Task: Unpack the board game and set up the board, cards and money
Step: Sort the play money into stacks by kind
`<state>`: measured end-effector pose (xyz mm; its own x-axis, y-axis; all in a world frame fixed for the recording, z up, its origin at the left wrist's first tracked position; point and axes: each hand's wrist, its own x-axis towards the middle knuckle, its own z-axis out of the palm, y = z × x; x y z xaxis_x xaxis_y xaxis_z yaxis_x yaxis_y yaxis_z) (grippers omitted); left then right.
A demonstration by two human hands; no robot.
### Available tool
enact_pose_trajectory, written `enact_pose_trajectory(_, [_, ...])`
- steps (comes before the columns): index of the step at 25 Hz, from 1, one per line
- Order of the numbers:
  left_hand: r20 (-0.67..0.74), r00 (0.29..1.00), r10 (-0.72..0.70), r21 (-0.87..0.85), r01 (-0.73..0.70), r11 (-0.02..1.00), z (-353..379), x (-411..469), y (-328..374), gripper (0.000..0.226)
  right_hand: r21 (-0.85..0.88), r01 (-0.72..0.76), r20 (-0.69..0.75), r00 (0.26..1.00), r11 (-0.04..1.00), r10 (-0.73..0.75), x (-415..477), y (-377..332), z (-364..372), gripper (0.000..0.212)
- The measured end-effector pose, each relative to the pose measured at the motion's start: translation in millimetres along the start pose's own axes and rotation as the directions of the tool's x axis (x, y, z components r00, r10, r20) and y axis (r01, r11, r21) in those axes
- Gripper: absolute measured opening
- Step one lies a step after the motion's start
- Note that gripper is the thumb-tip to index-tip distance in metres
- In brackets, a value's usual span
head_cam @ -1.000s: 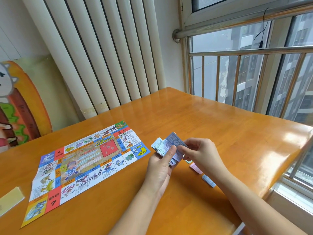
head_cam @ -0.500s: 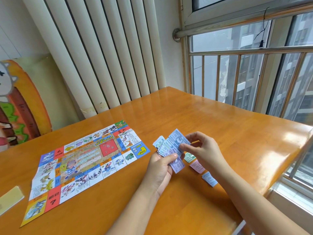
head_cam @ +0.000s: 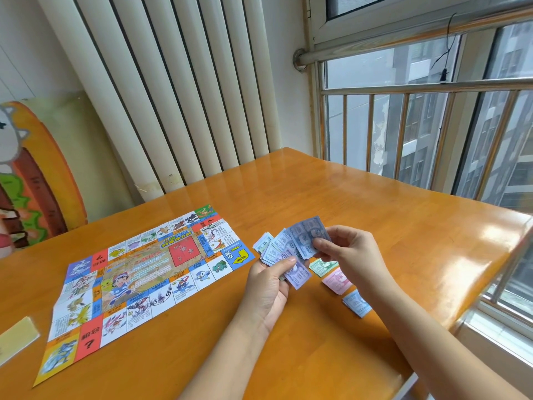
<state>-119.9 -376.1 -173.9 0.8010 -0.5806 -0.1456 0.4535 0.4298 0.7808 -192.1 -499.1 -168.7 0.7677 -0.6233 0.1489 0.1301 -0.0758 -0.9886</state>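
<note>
1. The fan of money (head_cam: 284,252) is loose paper. The left hand (head_cam: 268,290) holds it with only the thumb pressed on top and the fingers curled beneath. If that pinch slackens while a note is drawn off, I judge the fan could slide apart and scatter over the surface (head_cam: 331,197).
2. The right hand (head_cam: 356,255) pinches the purple note (head_cam: 310,236) between thumb and fingertips. Thin notes cling, so two might come away together and land in the wrong pile.
3. Three sorted piles lie at 4 to 5 o'clock of the fan: the green pile (head_cam: 323,266), the pink pile (head_cam: 337,281) and the blue pile (head_cam: 356,303). The right forearm passes close by them, so a low sweep could smear them together. The blue pile lies nearest the surface's edge.
4. The board (head_cam: 144,272) lies unfolded at 9 o'clock of the left hand, well apart from the money and at little risk.
5. The fan sits at 1 o'clock of the left palm. The purple note juts further toward 1 o'clock, with its right end inside the right hand's pinch, at 9 o'clock of that hand. Whether the fan touches the surface I cannot tell.
</note>
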Motion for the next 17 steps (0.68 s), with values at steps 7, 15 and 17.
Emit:
enact_pose_trajectory(7, [-0.014,0.999,0.034,0.052,-0.033,0.998,-3.5,3.8,-3.3,0.017,-0.081,-0.016,0.005,1.0,0.997,0.016,-0.7,-1.4,2.8,0.006])
enact_pose_trajectory(15, [-0.07,0.991,0.115,0.15,-0.103,0.983,-6.7,8.5,-6.3,0.029,-0.144,-0.033,0.012,0.999,0.989,0.036,-0.5,-0.5,3.5,0.009])
enact_pose_trajectory(17, [-0.115,0.98,0.165,0.169,-0.144,0.975,-8.0,10.9,-7.1,0.032,-0.101,-0.055,0.058,0.996,0.993,0.061,0.3,0.3,4.1,0.009])
